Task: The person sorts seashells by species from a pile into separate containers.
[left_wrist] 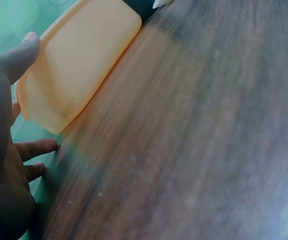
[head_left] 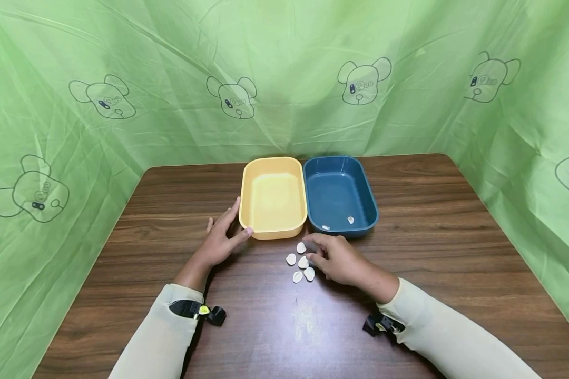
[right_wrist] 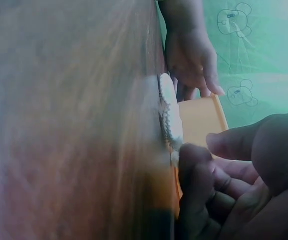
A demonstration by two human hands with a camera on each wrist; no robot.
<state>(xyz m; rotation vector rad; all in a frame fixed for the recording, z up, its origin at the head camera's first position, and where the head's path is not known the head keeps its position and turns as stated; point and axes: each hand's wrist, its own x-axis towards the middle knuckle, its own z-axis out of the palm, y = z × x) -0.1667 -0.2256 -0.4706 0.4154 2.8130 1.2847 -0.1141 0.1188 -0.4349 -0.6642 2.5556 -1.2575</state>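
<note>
Several small white seashells [head_left: 297,277] lie in a loose cluster on the table, their ribbed edges showing in the right wrist view. My right hand [head_left: 337,259] is over the right side of this group, index finger and thumb bent and apart, the tips right at the nearest shells. No shell shows between them in the right wrist view [right_wrist: 233,175]. My left hand [head_left: 220,242] rests against the yellow tray [head_left: 273,235], thumb on its front left corner and fingers spread along the left side. Two shells [head_left: 351,220] lie inside the blue tray [head_left: 372,216].
Both trays stand side by side near the back of the brown wooden table [head_left: 431,210]. A green curtain [head_left: 289,79] with printed bear heads encloses the table at the back and sides. Each wrist carries a black strap [head_left: 185,308] with a small device.
</note>
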